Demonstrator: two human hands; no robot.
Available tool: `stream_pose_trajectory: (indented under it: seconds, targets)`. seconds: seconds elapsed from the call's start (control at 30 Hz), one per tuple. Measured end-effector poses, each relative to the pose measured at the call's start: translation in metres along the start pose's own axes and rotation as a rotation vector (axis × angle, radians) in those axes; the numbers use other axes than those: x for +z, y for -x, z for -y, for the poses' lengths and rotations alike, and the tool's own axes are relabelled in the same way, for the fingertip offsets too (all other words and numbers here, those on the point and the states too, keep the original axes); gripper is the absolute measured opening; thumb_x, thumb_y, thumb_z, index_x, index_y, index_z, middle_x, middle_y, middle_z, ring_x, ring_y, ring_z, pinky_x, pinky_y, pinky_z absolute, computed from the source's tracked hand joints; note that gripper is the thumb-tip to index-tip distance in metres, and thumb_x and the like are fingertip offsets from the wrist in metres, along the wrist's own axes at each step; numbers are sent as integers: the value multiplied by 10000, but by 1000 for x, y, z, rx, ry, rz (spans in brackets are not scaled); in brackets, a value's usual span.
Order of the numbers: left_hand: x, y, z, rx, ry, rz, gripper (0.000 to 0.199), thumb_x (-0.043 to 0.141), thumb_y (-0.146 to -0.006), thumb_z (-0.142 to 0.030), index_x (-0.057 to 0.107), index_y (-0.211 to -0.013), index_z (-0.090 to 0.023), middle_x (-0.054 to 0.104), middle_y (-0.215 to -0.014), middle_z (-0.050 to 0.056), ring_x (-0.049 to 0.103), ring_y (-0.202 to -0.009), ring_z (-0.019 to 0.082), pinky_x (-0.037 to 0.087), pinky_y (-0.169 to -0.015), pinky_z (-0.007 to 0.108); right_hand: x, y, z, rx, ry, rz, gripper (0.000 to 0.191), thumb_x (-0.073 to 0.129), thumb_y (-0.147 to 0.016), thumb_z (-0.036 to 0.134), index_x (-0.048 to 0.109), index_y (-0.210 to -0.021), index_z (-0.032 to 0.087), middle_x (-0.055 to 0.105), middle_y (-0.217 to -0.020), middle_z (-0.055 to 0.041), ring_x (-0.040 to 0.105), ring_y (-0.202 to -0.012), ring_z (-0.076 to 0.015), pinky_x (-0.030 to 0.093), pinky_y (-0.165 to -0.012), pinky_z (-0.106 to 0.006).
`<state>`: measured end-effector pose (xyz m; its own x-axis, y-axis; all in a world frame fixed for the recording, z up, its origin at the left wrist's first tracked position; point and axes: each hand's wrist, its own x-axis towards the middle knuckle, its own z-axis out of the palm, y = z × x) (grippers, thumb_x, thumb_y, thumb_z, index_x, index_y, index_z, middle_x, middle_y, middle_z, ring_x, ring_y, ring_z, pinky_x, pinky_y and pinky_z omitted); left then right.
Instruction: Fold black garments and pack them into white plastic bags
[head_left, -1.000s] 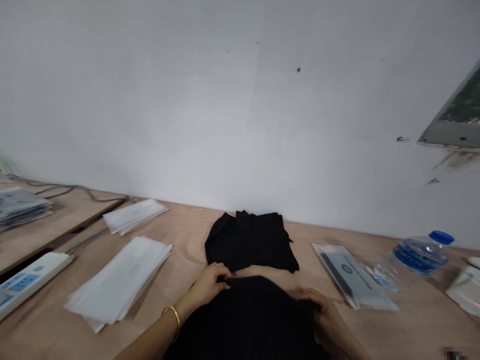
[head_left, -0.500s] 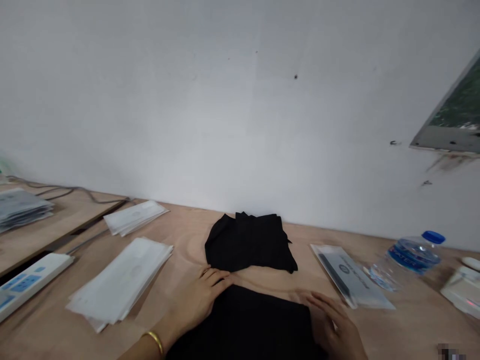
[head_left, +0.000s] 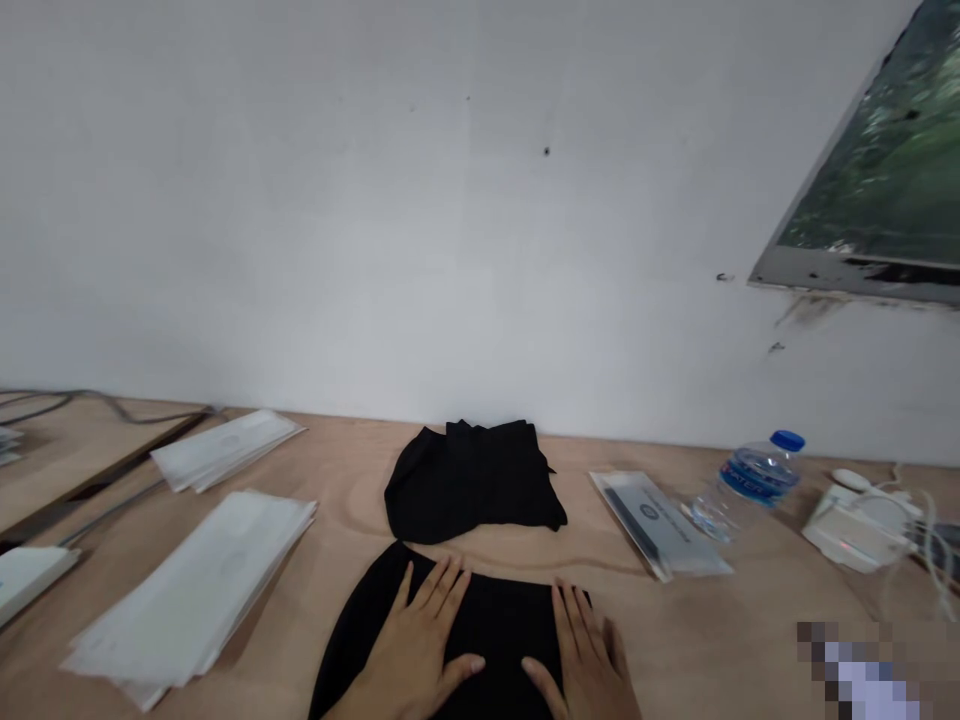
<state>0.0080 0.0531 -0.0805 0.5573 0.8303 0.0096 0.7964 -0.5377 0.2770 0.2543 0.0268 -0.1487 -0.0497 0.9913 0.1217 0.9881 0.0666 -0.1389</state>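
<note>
My left hand (head_left: 412, 650) lies flat on a black cloth garment (head_left: 499, 620), fingers spread, and my right hand (head_left: 581, 655) rests the same way near the garment's right edge. The garment's lower part runs out of view below. Just beyond it, a second black garment (head_left: 469, 480) sits folded in a loose pile on the plywood table (head_left: 622, 620), not touching the one under my hands.
Two stacks of white flat packets (head_left: 195, 590) lie to the left, with a power strip (head_left: 30, 590) at the edge. To the right are a clear plastic packet (head_left: 652, 525), a water bottle (head_left: 754, 480) lying tilted, and a white device with cables (head_left: 855, 530). A white wall stands behind.
Both hands have moved from the garment's far edge onto its surface and now lie flat, fingers spread. The view has swung left, so the table items shift left in the picture.
</note>
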Motion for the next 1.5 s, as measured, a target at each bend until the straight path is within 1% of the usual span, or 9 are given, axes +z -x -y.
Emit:
stream_pose_trajectory:
  seconds: [0.27,0.37,0.47,0.6,0.73,0.93,1.2,1.37,1.5]
  targets:
    - [-12,-16,-5,34,37,-117,701,421,-866,-627,290,-1435,-239,295,-1511,96,231,-1391,300,96,-1118,606,-1,-18,-9,-5,49,-33,795,227,-863,653,293,-1428,98,277,-1512,-74,203,-1396,-320,241,-1071,-628]
    - [-31,2,10,-221,129,-324,475,496,-891,-413,443,-1333,-247,459,-1413,67,396,-1296,255,251,-1098,473,0,-17,-14,-6,45,-96,801,228,-851,662,298,-1425,107,295,-1506,-78,208,-1394,-326,236,-1057,-657]
    - [-47,21,32,-561,196,-439,266,474,-876,-291,609,-1066,-162,640,-1112,117,575,-1044,267,421,-898,396,-5,-13,-7,-32,8,-145,771,213,-872,634,263,-1437,113,294,-1508,-85,198,-1399,-310,240,-1063,-645]
    - [-49,18,54,-639,270,-394,115,554,-817,-261,599,-738,-192,671,-758,28,625,-728,202,438,-652,286,-12,-13,17,-84,-43,-110,733,195,-892,606,264,-1438,122,297,-1508,-82,205,-1401,-288,266,-1066,-618]
    - [-44,8,59,-651,288,-374,118,514,-803,-107,550,-728,-190,636,-675,-12,602,-630,143,399,-569,225,-4,-14,26,-73,-46,-69,729,179,-891,604,323,-1417,121,320,-1496,-81,249,-1385,-298,268,-1066,-615]
    - [-49,24,43,-510,157,-381,191,390,-910,-184,577,-944,-170,632,-953,79,599,-876,203,441,-747,313,5,-12,20,-106,-1,-65,750,189,-884,624,382,-1391,107,365,-1466,-103,305,-1359,-319,225,-1081,-619]
    - [-30,22,24,-244,-55,-188,359,497,-895,-315,524,-1247,-252,534,-1301,63,467,-1179,290,400,-959,465,-10,-13,19,-92,-50,-52,608,332,-890,546,438,-1363,179,394,-1456,-94,336,-1336,-356,234,-1039,-666]
    - [-64,-14,21,-112,-1,-114,272,390,-938,-195,596,-1115,-195,620,-1100,59,561,-1038,211,425,-927,364,-61,-57,-9,-170,-222,120,417,296,-883,162,620,-1146,177,616,-1233,-110,545,-1156,-232,377,-1000,-427]
    - [-65,-64,18,-2,22,49,295,628,-801,-163,626,-1089,-227,661,-1083,25,606,-1013,195,452,-882,293,-85,-96,-25,-251,-242,279,442,579,-685,109,632,-1110,217,640,-1180,-65,558,-1125,-235,397,-945,-363]
